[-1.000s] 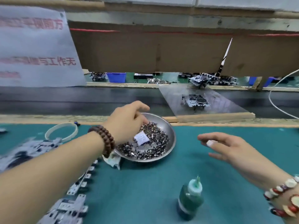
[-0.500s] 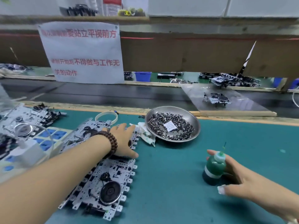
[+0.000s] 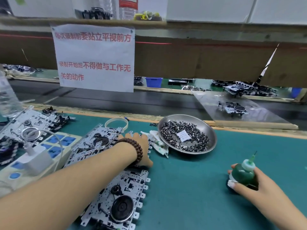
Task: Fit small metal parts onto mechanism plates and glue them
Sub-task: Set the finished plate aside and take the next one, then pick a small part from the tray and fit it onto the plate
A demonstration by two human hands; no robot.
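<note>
Several grey mechanism plates [image 3: 119, 196] lie in a row on the green mat at the left. My left hand [image 3: 141, 146] rests on the middle of that row; its fingertips are hidden, so I cannot tell whether it holds a part. A round steel dish [image 3: 211, 130] full of small dark metal parts [image 3: 171, 130], with a paper slip on them, sits just right of the hand. Near the right front, my right hand [image 3: 249, 185] grips a small green glue bottle [image 3: 244, 171] with a pointed nozzle, upright just above the mat.
A white power strip [image 3: 54, 146] with a charger lies at the left beside more plates [image 3: 29, 123]. A crumpled cloth [image 3: 159, 143] lies by the dish and a white ring [image 3: 116, 122] behind the plates. A dark conveyor [image 3: 116, 100] runs behind the bench under a paper notice [image 3: 96, 58].
My left hand left the parts dish and came down onto the plates. My right hand reached the glue bottle and closed around it. The view swung left.
</note>
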